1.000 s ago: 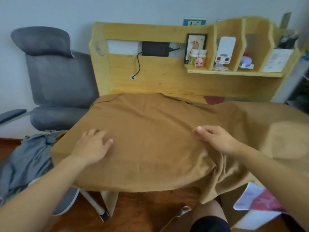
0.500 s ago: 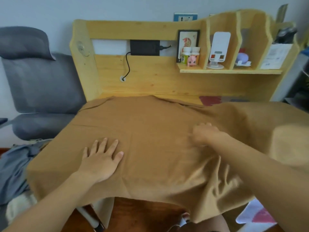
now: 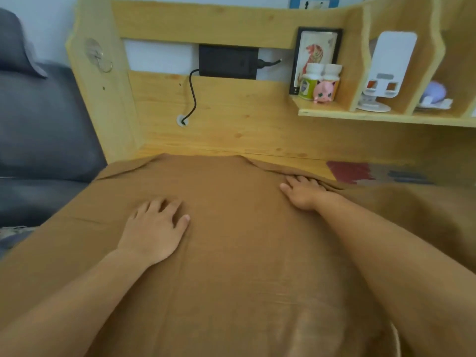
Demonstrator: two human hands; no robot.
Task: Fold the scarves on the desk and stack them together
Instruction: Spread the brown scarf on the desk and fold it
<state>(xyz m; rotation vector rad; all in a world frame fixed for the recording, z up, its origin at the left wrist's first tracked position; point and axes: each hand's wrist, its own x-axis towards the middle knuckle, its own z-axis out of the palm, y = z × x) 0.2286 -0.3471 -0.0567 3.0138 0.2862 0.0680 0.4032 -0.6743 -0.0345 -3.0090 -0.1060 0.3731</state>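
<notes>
One brown scarf (image 3: 231, 266) under two hands, left hand (image 3: 154, 233) at nine o'clock, right hand (image 3: 302, 193) at two; two bottles (image 3: 320, 78), one pink pig figurine (image 3: 323, 91).

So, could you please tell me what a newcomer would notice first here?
A big brown scarf covers nearly the whole desk, with the left hand flat on its middle and the right hand near its far edge. A small pink toy stands on the shelf at the upper right.

Soft even indoor light, slight motion blur, wide-angle bowing at edges.
</notes>
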